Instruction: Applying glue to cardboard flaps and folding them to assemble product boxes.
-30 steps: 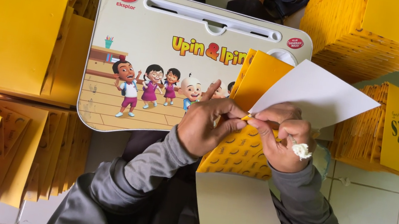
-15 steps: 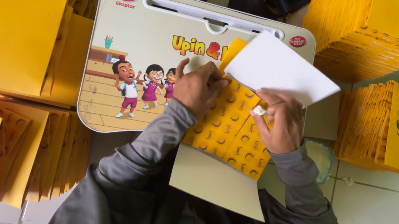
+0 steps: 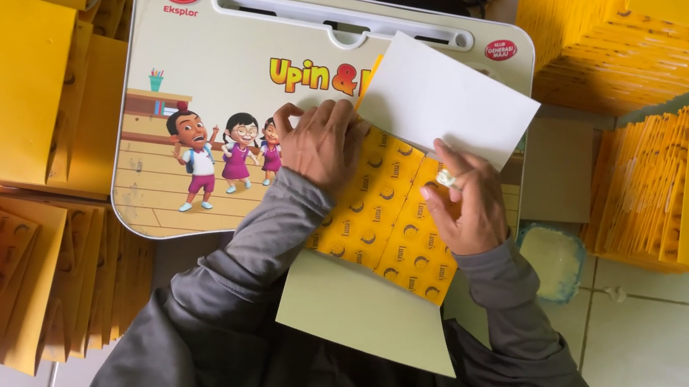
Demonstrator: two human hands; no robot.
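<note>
The yellow card sheet (image 3: 382,218) is pressed flat on the lap desk (image 3: 200,60) — left hand (image 3: 320,144) spread on it, right hand (image 3: 464,205) pinching its white flap (image 3: 447,99), half folded; 1 fold is judged unfinished.

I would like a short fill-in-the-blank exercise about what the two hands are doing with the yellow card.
1. Both hands press a patterned card of ____ colour.
2. The card lies on a lap desk printed with ____ children.
3. The left hand lies ____ on the card.
4. The right hand touches the card's ____ flap.

Answers: yellow; cartoon; flat; white
</note>
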